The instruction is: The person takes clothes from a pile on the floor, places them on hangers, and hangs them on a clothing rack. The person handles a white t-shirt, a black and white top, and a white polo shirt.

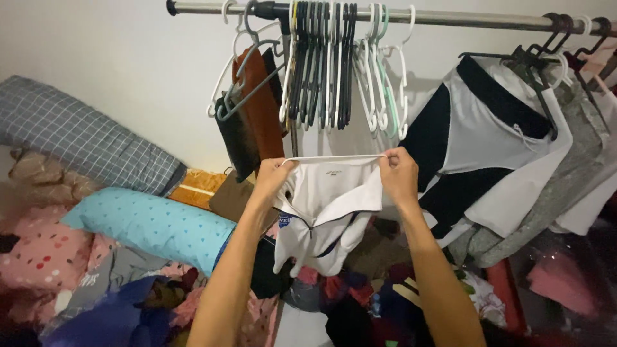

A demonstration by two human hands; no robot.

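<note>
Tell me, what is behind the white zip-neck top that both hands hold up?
Behind the white zip-neck top, stretched between left hand and right hand, a dark heap of mixed clothes shows below. What lies directly behind it is covered.

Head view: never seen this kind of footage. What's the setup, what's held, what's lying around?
There is no machine: a person wears a camera on the head, looking down at their own bare arms. The left hand and right hand stretch open a white zip garment by its neck edge, in front of a metal clothes rail. On the rail hang empty hangers and a black-and-white top. Below lie a pile of clothes, a blue pillow and a checked grey pillow.
</note>
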